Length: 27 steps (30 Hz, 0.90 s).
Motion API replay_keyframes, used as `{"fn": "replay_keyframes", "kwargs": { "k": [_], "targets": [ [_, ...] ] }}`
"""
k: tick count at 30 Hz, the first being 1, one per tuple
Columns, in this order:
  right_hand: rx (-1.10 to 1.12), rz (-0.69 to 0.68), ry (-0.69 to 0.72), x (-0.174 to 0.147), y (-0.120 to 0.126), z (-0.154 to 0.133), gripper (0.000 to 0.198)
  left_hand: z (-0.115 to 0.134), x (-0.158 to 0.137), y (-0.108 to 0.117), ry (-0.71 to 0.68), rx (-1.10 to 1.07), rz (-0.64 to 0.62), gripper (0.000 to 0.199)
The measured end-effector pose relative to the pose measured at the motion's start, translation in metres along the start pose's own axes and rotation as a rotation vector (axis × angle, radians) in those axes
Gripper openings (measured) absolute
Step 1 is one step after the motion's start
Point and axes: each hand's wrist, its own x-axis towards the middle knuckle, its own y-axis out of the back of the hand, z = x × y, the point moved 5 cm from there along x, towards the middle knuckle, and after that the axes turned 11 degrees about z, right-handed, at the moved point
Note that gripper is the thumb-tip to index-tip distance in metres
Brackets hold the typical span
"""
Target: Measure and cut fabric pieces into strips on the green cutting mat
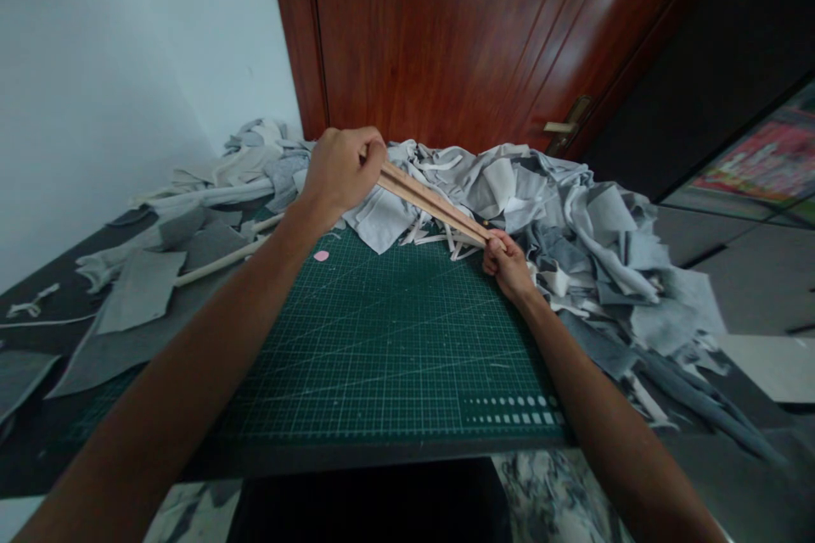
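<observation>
A long, narrow tan strip (436, 202) with a groove or fold along its length is held taut above the mat, slanting down to the right. Its upper left end is in my left hand (347, 168), whose fingers are closed around it. At the lower right end, my right hand (508, 261) pinches the strip between thumb and fingers. Whether it is leather or fabric I cannot tell. Below lies a green cutting mat (395, 331) with a printed grid. Thin white strips (439, 236) lie on the mat under the held strip.
Grey and white fabric scraps (566, 212) are heaped along the back and right of the table. More grey pieces (143, 288) lie at the left. A small pink oval piece (321, 255) rests on the mat. Behind stands a brown wooden door (433, 34).
</observation>
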Motion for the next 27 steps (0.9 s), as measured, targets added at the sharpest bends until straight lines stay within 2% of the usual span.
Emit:
{"fn": "replay_keyframes", "kwargs": {
  "k": [10,13,27],
  "targets": [
    [-0.016,0.030,0.004,0.002,0.003,0.001,0.047,-0.011,0.001,-0.004,0.118,0.144,-0.101,0.033],
    [-0.017,0.029,0.001,0.002,0.003,0.001,0.048,-0.012,0.001,-0.006,0.115,0.120,-0.135,0.035],
    [-0.008,0.033,0.014,0.001,0.004,-0.003,0.048,-0.009,0.002,-0.008,0.105,-0.043,-0.140,0.031]
  ]
}}
